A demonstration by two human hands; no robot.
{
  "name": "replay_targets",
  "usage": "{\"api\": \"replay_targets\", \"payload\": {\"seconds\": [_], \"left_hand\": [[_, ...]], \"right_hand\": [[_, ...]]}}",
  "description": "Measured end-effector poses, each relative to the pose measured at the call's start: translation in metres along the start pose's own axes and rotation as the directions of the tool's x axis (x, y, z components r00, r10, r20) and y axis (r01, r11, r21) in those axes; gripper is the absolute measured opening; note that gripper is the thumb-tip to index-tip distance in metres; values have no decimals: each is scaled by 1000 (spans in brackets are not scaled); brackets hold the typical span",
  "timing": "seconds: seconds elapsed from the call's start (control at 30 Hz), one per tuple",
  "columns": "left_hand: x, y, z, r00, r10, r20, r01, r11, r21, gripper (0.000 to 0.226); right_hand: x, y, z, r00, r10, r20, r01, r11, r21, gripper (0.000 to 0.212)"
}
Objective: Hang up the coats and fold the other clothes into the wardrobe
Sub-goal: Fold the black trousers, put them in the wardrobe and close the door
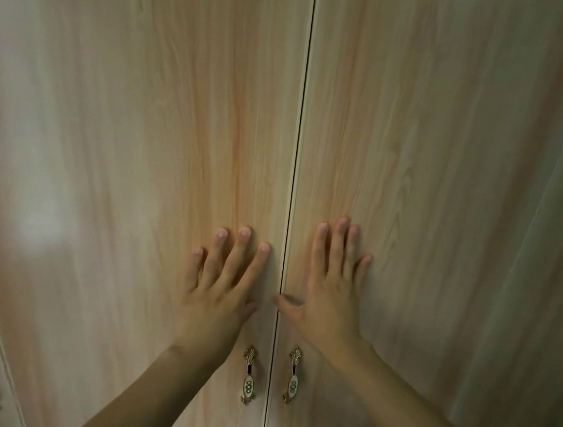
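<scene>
Left hand (pixel 219 286): bare, no ring or glove; nails short and plain.
Right hand (pixel 329 287): bare as well, nails short and unpainted (they catch a little light at the tips).
Wrists: no watch, strap or bracelet on either.
Forearms: uncovered right down to the lower edge of the view; no sleeve or cuff shows.

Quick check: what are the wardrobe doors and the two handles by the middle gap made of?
Wardrobe doors: pale wood-grain panels, likely laminate; the even, smooth grain and soft sheen suggest it.
Handles: seemingly brass-toned metal with leaf-shaped ends and a white oval inset, perhaps ceramic or enamel; too small to confirm.
</scene>
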State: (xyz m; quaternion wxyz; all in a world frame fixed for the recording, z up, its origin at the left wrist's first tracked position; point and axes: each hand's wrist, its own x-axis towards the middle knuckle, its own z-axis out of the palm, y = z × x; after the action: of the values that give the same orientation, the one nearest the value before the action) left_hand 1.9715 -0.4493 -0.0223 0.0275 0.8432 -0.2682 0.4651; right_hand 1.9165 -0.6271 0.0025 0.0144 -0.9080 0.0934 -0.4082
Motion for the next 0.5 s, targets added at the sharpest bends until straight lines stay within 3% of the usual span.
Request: {"api": "replay_targets", "payload": {"seconds": [0.13, 0.27, 0.4, 0.5], "left_hand": [[2, 4, -5, 997, -21, 73, 22, 1000, -4, 102], [4, 11, -20, 989, -29, 145, 36, 999, -39, 88], [6, 12, -44, 959, -31, 282, 55, 995, -79, 72], [9, 10, -64, 920, -59, 386, 154, 963, -220, 67]], "right_hand": [[0, -2, -7, 1000, -2, 24, 3, 999, -40, 137], [-2, 4, -27, 987, -31, 157, 32, 999, -3, 132], [-2, 25, -66, 946, -147, 289, 117, 986, 119, 111], [-11, 36, -93, 919, -152, 364, 80, 975, 205, 93]]}}
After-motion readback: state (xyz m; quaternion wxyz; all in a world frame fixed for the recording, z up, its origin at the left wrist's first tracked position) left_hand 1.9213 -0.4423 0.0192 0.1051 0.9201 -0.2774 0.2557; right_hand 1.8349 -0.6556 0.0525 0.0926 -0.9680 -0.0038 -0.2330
